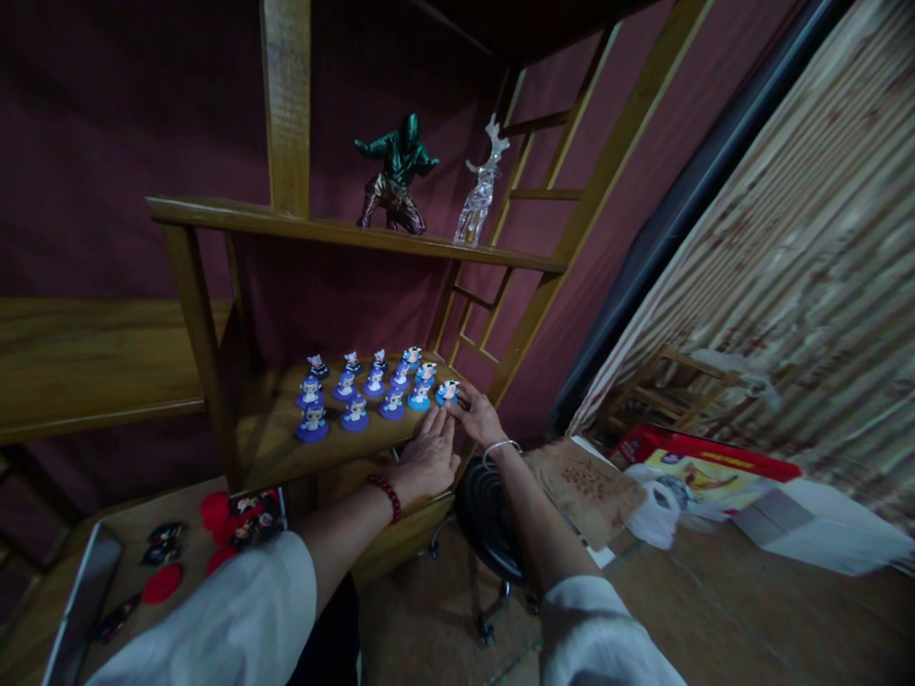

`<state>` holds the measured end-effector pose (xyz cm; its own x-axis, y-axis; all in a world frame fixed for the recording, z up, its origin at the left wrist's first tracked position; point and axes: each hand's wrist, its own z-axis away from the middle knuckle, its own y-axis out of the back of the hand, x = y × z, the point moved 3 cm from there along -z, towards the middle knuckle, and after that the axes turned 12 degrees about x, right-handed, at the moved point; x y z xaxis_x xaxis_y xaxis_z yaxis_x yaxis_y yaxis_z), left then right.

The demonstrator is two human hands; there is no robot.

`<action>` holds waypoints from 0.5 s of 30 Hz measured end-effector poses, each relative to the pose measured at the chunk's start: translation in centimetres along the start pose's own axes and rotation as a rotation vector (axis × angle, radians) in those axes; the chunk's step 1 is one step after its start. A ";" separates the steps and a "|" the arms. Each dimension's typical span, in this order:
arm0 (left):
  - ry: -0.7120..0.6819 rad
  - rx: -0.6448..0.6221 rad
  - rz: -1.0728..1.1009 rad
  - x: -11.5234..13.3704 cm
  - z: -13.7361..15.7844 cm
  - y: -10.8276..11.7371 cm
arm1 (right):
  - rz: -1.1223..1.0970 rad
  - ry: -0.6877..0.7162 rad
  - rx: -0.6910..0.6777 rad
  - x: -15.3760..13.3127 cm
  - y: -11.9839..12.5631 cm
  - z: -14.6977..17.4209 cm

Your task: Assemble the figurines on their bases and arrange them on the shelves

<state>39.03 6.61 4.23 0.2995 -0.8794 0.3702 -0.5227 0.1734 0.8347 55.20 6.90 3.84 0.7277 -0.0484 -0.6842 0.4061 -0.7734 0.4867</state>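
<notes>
Small toy figurines stand in rows on a wooden shelf (268,443). Most are purple-and-white ones (355,412) on round purple bases; at the right end are light-blue ones (419,394), and along the back, small dark-based ones (316,366). My right hand (477,417), with a pale bracelet, has its fingers closed about the blue figurine (447,392) at the front right corner. Close against it, my left hand (431,455), wearing a red bead bracelet, reaches with stretched fingers to the figurine's base. Its fingertips are partly hidden, so firm contact is unclear.
Above, a green-hooded crouching statue (398,173) and a clear deer ornament (480,186) stand on a higher shelf. An open box (92,581) with red and dark pieces lies lower left. Below are a black stool (486,514), a plastic bag (654,510) and a white box (822,524).
</notes>
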 end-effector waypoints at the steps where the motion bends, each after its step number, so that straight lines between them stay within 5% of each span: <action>1: 0.000 -0.009 -0.002 0.0 0.0 0.0 | -0.003 0.005 -0.014 0.0 0.0 0.0; 15: -0.009 -0.028 -0.065 0.4 0.3 0.0 | -0.063 0.013 -0.080 -1.1 0.4 -0.4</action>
<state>38.92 6.10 4.31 0.3250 -0.8928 0.3119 -0.4801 0.1283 0.8678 54.80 6.91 4.95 0.7062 0.0074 -0.7080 0.4940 -0.7216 0.4851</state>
